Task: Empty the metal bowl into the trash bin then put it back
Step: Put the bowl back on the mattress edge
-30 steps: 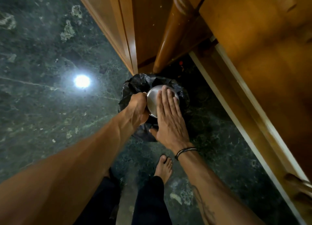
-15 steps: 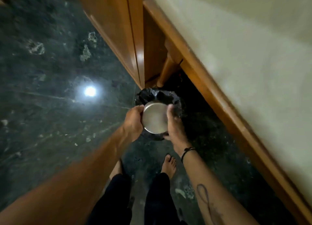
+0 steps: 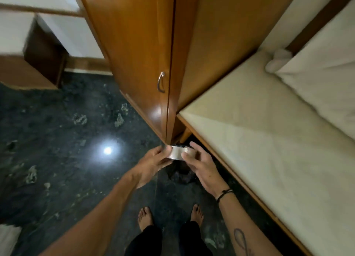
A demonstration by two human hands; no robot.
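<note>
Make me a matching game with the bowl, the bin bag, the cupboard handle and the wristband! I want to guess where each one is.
Things:
1. metal bowl
2. black bin bag
3. cupboard handle
4. wristband

Places:
A. on the wooden door
B. on the right arm
C. held between both hands
D. on the floor below the hands

Pairs: 1-C, 2-D, 3-A, 4-B
</note>
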